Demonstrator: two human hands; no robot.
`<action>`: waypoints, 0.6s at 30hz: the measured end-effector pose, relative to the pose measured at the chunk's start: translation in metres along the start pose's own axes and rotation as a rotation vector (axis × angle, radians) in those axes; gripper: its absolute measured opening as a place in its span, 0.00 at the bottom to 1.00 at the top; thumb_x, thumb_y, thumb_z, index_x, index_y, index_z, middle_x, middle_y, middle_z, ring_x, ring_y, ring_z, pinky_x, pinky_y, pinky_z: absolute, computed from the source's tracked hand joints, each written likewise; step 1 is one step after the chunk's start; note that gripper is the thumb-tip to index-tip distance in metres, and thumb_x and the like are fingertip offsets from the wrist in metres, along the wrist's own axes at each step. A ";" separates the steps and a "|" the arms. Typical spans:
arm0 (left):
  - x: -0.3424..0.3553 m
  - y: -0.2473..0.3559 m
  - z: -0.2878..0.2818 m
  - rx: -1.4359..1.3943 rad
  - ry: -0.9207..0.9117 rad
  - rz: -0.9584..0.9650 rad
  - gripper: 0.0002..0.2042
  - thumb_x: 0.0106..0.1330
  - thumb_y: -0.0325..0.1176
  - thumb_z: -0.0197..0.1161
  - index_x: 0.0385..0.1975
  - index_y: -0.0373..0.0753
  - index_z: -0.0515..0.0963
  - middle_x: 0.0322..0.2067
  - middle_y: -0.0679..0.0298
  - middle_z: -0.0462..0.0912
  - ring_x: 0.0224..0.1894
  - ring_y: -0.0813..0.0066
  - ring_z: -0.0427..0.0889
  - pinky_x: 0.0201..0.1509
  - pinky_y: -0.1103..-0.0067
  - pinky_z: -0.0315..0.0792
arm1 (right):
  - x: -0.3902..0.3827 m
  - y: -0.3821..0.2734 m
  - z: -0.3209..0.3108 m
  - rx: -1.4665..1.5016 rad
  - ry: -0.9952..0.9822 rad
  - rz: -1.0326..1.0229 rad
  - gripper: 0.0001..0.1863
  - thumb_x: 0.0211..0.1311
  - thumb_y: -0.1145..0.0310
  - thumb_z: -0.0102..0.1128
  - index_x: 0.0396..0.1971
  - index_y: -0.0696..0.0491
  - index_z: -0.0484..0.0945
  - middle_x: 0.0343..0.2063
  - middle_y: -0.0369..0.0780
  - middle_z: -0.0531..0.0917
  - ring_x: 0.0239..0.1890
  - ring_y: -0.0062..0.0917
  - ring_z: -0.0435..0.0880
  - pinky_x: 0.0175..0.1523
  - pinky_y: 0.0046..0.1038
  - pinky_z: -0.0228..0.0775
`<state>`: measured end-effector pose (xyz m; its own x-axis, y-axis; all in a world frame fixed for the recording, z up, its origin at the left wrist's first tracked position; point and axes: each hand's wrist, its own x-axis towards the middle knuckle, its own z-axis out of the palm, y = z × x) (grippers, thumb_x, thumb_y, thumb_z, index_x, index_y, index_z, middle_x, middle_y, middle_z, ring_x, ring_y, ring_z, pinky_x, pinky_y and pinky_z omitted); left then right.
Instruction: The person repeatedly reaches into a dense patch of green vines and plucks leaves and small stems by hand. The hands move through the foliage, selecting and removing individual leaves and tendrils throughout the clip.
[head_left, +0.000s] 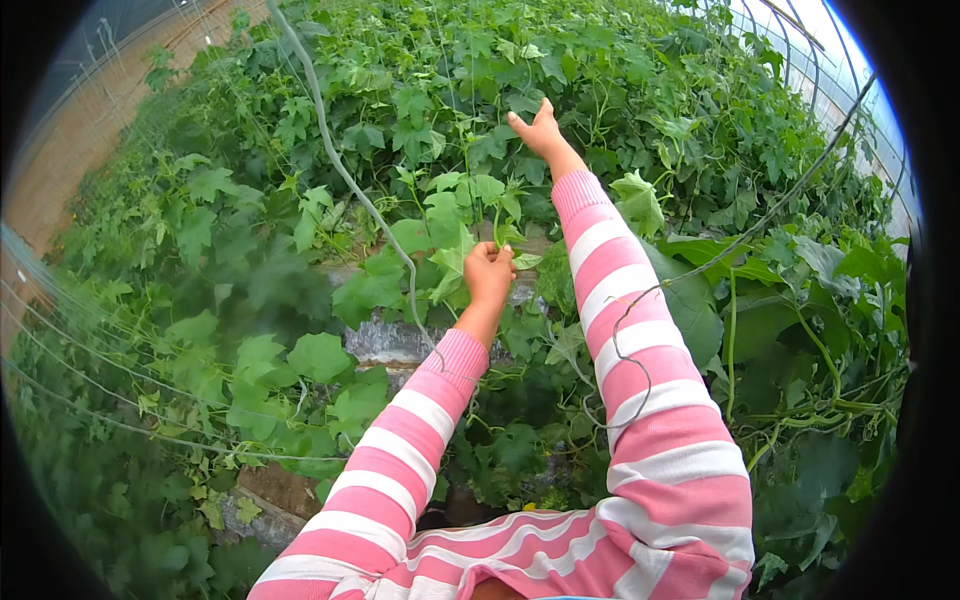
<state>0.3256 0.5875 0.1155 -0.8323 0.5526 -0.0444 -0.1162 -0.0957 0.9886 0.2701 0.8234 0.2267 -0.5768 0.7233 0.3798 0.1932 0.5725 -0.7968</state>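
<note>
My left hand is closed in a pinch around a green vine shoot, whose leaves spread just above and beside the fingers. Farther out and a little to the right, my right hand reaches over the plants with thumb and forefinger apart; I see nothing between them. Dense lobed leaves lie right beyond its fingertips. Both arms wear pink and white striped sleeves. The other fingers of my right hand are partly hidden from this side.
A thick grey cord hangs down left of my left hand. Across my right sleeve runs a thin curling dry tendril. Pale wires slant through the left side. Silvery ground film shows between leaves. Bare soil lies far left, curved hoops far right.
</note>
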 end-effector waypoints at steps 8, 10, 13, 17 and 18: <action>0.025 -0.013 -0.012 -0.060 0.050 0.016 0.10 0.63 0.27 0.55 0.41 0.32 0.66 0.32 0.58 0.80 0.27 0.77 0.77 0.25 0.83 0.73 | -0.030 0.008 0.005 0.852 -0.133 0.112 0.11 0.64 0.69 0.52 0.43 0.56 0.73 0.28 0.34 0.77 0.26 0.18 0.76 0.32 0.22 0.74; 0.034 -0.010 -0.006 -0.164 0.058 -0.039 0.08 0.65 0.25 0.51 0.42 0.33 0.64 0.37 0.55 0.79 0.30 0.74 0.78 0.30 0.79 0.75 | -0.069 0.028 -0.017 0.905 -0.089 0.193 0.08 0.66 0.68 0.49 0.40 0.53 0.75 0.26 0.31 0.74 0.21 0.14 0.71 0.28 0.20 0.72; 0.045 -0.009 0.018 -0.201 0.032 -0.104 0.06 0.66 0.24 0.51 0.39 0.34 0.65 0.36 0.55 0.79 0.31 0.73 0.79 0.29 0.79 0.76 | -0.119 0.055 -0.046 1.121 -0.141 0.252 0.09 0.67 0.66 0.49 0.41 0.52 0.74 0.25 0.31 0.73 0.18 0.12 0.63 0.24 0.16 0.60; 0.054 -0.006 0.067 -0.208 -0.075 -0.077 0.05 0.64 0.23 0.53 0.37 0.33 0.68 0.34 0.57 0.80 0.31 0.75 0.80 0.29 0.81 0.77 | -0.162 0.072 -0.069 1.129 -0.384 0.321 0.09 0.66 0.63 0.51 0.36 0.53 0.74 0.22 0.30 0.72 0.18 0.12 0.63 0.22 0.16 0.57; 0.054 -0.004 0.079 -0.215 -0.126 -0.048 0.06 0.65 0.24 0.53 0.39 0.32 0.69 0.34 0.57 0.80 0.29 0.74 0.80 0.30 0.80 0.77 | -0.168 0.072 -0.073 1.013 -0.411 0.317 0.09 0.65 0.63 0.53 0.34 0.53 0.74 0.20 0.29 0.72 0.17 0.12 0.64 0.21 0.16 0.56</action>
<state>0.3235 0.6832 0.1204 -0.7505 0.6583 -0.0590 -0.2782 -0.2336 0.9317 0.4392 0.7711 0.1396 -0.8689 0.4914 0.0594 -0.2455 -0.3237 -0.9138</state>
